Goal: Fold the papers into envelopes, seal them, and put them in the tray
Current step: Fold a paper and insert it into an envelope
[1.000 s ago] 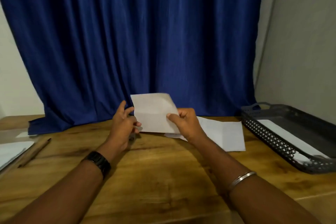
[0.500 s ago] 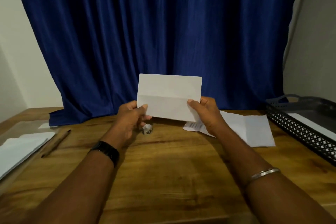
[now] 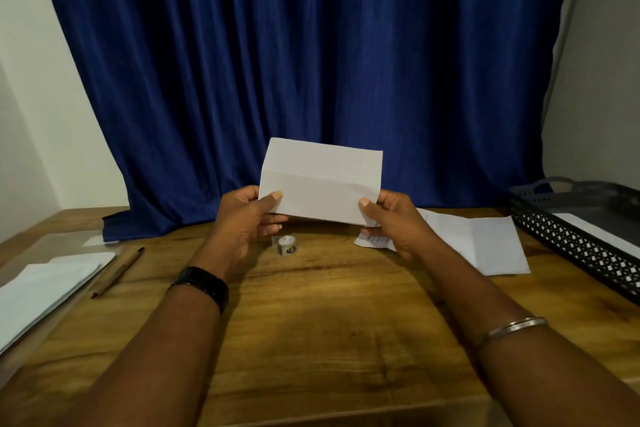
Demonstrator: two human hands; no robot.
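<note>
Head view: left hand (image 3: 242, 218) and right hand (image 3: 391, 222) pinch a folded white paper envelope (image 3: 322, 180) upright above the wooden surface (image 3: 311, 322), apparently unsealed, while one white piece already lies in the black mesh tray (image 3: 571, 246) at right.

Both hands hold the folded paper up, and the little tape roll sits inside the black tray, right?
Not quite: the head view shows the tape roll on the wooden table, beneath the folded paper held by the left hand and right hand, outside the black tray.
</note>
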